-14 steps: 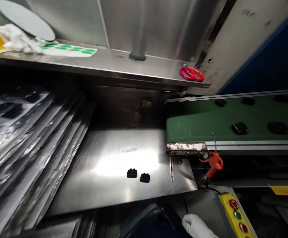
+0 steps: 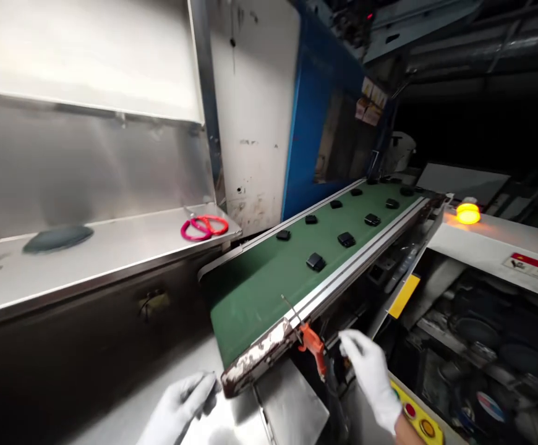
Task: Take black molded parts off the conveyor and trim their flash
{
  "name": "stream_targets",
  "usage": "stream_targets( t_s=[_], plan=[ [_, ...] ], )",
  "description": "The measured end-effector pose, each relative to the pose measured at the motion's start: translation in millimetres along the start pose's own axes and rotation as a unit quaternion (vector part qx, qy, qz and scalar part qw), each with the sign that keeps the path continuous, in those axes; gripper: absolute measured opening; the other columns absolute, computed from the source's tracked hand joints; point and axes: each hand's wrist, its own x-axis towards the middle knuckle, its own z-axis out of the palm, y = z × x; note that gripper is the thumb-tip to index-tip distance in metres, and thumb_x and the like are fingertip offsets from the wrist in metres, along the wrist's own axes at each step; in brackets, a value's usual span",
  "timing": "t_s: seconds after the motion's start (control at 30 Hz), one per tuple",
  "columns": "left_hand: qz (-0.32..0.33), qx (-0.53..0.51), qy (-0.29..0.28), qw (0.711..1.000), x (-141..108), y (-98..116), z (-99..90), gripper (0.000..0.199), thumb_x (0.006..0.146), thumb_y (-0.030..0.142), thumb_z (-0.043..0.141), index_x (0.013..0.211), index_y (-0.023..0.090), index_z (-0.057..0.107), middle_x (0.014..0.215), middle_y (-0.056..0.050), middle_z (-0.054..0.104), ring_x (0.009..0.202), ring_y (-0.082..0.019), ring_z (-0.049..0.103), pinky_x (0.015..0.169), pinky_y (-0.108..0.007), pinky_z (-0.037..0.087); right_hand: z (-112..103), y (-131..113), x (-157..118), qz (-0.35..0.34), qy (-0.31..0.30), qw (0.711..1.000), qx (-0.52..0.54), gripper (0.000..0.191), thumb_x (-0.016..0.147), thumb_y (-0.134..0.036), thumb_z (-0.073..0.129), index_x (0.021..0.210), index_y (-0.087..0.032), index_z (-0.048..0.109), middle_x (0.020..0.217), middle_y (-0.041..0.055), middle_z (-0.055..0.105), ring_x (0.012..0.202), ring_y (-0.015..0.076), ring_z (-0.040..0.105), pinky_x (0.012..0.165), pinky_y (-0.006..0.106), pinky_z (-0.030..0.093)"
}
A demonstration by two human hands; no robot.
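Observation:
My left hand (image 2: pixel 179 408), in a white glove, is low over the steel table at the near end of the green conveyor belt (image 2: pixel 245 309). Its fingers are bent, and a small black plastic part (image 2: pixel 210 404) shows at the fingertips, mostly covered by them. My right hand (image 2: pixel 371 378), also gloved, reaches forward at the belt's right side with fingers stretched out and nothing visible in them. Just left of it, apart from the fingers, an orange air blow gun (image 2: pixel 314 347) hangs by the belt's rail. Several black plastic parts (image 2: pixel 316 262) lie in two rows on the belt.
Red-handled scissors (image 2: pixel 204 227) and a dark oval pad (image 2: pixel 58 238) lie on the steel shelf (image 2: pixel 125 253) at left. A yellow button box (image 2: pixel 417 415) is below my right hand. An amber lamp (image 2: pixel 468 213) glows on the white machine at right.
The view has swung right and up along the belt. My left hand has come into view, and my right hand has moved up near the blow gun.

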Motion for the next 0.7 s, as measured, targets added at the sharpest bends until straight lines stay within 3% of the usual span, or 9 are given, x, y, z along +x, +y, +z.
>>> stream_targets(
  t_s=[0.07,0.13,0.27,0.4,0.53,0.6,0.7],
  plan=[
    [0.048,-0.008,0.018,0.999,40,33,7.3,0.041,0.088,0.053,0.049,0.070,0.017,0.058,0.065,0.001,0.054,0.064,-0.015,0.043,0.060,-0.026,0.034,-9,-25,58,-0.048,0.052,0.997,0.005,0.037,0.091,-0.046,0.043,0.109,-0.019,0.062,0.108,0.0072,0.067,0.096,0.0199,0.061,0.087,0.028,0.047],
    [0.076,-0.014,0.027,0.997,85,60,14.6,0.038,0.087,0.052,0.052,0.077,0.017,0.060,0.068,0.001,0.055,0.065,-0.015,0.045,0.059,-0.026,0.035,-6,-47,113,-0.089,0.074,0.993,-0.012,0.037,0.089,-0.041,0.047,0.116,-0.018,0.060,0.117,0.0092,0.064,0.101,0.0208,0.060,0.090,0.029,0.046],
    [0.089,-0.003,0.058,0.994,184,99,27.1,0.026,0.085,0.038,0.058,0.097,0.016,0.059,0.080,0.000,0.060,0.070,-0.014,0.054,0.060,-0.026,0.039,18,-78,183,-0.133,0.079,0.984,-0.086,0.034,0.082,-0.032,0.058,0.109,-0.014,0.066,0.109,0.0160,0.066,0.102,0.0311,0.057,0.091,0.042,0.041],
    [0.065,0.020,0.132,0.989,272,134,37.9,0.020,0.090,0.032,0.055,0.098,0.014,0.058,0.081,0.000,0.059,0.064,-0.012,0.055,0.058,-0.026,0.045,41,-88,198,-0.173,0.051,0.976,-0.120,0.021,0.081,-0.030,0.061,0.099,-0.024,0.069,0.092,0.0101,0.069,0.094,0.0321,0.057,0.084,0.045,0.038],
    [0.052,0.048,0.184,0.980,344,166,53.4,0.022,0.091,0.035,0.056,0.094,0.013,0.059,0.080,0.000,0.059,0.062,-0.011,0.055,0.057,-0.026,0.048,52,-81,204,-0.222,-0.087,0.966,-0.098,0.033,0.074,-0.020,0.067,0.103,-0.035,0.066,0.097,-0.0011,0.071,0.090,0.0260,0.061,0.082,0.039,0.039],
    [0.043,0.057,0.177,0.982,370,175,62.3,0.022,0.090,0.035,0.058,0.091,0.013,0.059,0.078,0.001,0.059,0.062,-0.011,0.055,0.056,-0.025,0.049,55,-79,209,-0.207,-0.158,0.960,-0.100,0.040,0.072,-0.016,0.067,0.108,-0.036,0.065,0.102,-0.0009,0.071,0.091,0.0275,0.062,0.082,0.040,0.040],
    [0.021,0.060,0.146,0.987,391,180,72.5,0.018,0.088,0.031,0.061,0.088,0.013,0.059,0.075,0.002,0.058,0.059,-0.009,0.053,0.054,-0.024,0.047,58,-83,212,-0.186,-0.193,0.956,-0.116,0.044,0.073,-0.016,0.069,0.113,-0.032,0.063,0.104,0.0041,0.071,0.092,0.0319,0.062,0.082,0.044,0.041]
  ],
)
